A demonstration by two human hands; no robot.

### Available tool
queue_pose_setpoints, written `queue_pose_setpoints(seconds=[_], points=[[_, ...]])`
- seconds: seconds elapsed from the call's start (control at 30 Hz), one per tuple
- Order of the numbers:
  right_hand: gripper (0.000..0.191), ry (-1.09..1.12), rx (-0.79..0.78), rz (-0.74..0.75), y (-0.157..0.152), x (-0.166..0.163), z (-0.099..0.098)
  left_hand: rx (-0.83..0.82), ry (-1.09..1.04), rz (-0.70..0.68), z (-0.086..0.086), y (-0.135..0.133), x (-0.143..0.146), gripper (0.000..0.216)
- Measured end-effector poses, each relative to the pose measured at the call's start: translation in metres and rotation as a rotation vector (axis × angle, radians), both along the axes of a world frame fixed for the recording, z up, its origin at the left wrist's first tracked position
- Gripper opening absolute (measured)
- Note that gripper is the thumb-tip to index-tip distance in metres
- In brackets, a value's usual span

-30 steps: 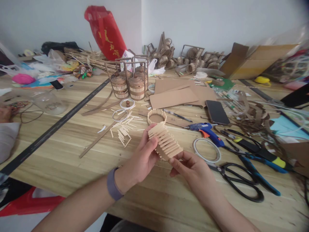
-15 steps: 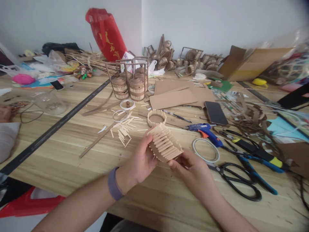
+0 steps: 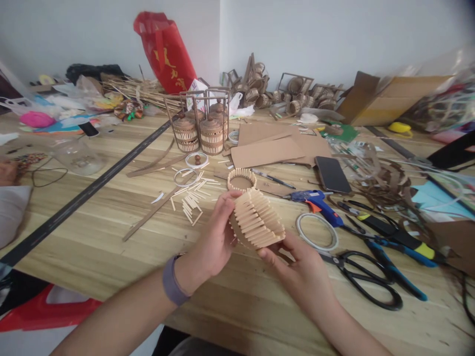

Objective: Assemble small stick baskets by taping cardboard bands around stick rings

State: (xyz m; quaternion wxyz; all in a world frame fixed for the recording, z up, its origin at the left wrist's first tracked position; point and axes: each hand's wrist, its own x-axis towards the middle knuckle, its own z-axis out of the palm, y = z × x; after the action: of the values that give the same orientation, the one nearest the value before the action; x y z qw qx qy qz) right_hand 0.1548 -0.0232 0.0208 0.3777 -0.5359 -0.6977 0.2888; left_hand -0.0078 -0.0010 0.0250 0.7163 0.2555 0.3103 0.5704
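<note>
Between my two hands I hold a small round basket [image 3: 256, 217] of pale wooden sticks set on a brown cardboard base, tilted with its open top to the upper right. My left hand [image 3: 213, 237] grips its left side, thumb near the upper edge. My right hand [image 3: 297, 262] pinches the lower right part; some of its fingers are hidden behind the basket. Just beyond stands a similar stick-walled ring [image 3: 241, 180] on the table. Loose short sticks [image 3: 191, 202] lie scattered to the left of it.
A blue hot glue gun [image 3: 315, 202], a white tape roll [image 3: 317, 232], black-handled scissors [image 3: 367, 279] and a phone [image 3: 333, 174] lie to the right. Cardboard sheets [image 3: 267, 146] and lidded baskets in a frame [image 3: 198, 123] stand farther back. Another person's hand [image 3: 7, 171] shows at far left.
The basket has been turned slightly in my hands, showing more of its stick wall and less of its cardboard base. My left fingers have shifted up along its edge.
</note>
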Motion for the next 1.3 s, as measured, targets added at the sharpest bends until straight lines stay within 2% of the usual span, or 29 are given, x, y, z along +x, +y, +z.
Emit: queue_pose_setpoints(seconds=[0.17, 0.4, 0.6, 0.8, 0.97, 1.13, 1.3], points=[[0.028, -0.022, 0.032, 0.0, -0.001, 0.002, 0.0, 0.085, 0.029, -0.076, 0.001, -0.004, -0.001, 0.037], [0.032, -0.042, 0.051, -0.041, -0.002, 0.004, 0.004, 0.235, 0.039, -0.166, -0.004, -0.006, -0.003, 0.07], [0.035, -0.016, 0.008, -0.028, -0.002, 0.002, 0.007, 0.219, 0.129, -0.17, -0.001, -0.009, -0.003, 0.087], [0.029, 0.05, -0.009, -0.003, -0.001, 0.004, 0.003, 0.211, 0.072, -0.074, -0.005, 0.001, -0.004, 0.076], [0.022, 0.06, -0.019, -0.059, 0.002, 0.008, 0.002, 0.109, 0.034, -0.016, -0.005, 0.011, -0.009, 0.075], [0.017, 0.008, -0.034, -0.06, 0.006, 0.012, 0.012, 0.131, -0.003, -0.035, -0.004, 0.013, -0.011, 0.066], [0.019, -0.04, -0.031, -0.059, 0.008, 0.015, 0.013, 0.081, -0.028, -0.043, -0.004, 0.015, -0.011, 0.064]])
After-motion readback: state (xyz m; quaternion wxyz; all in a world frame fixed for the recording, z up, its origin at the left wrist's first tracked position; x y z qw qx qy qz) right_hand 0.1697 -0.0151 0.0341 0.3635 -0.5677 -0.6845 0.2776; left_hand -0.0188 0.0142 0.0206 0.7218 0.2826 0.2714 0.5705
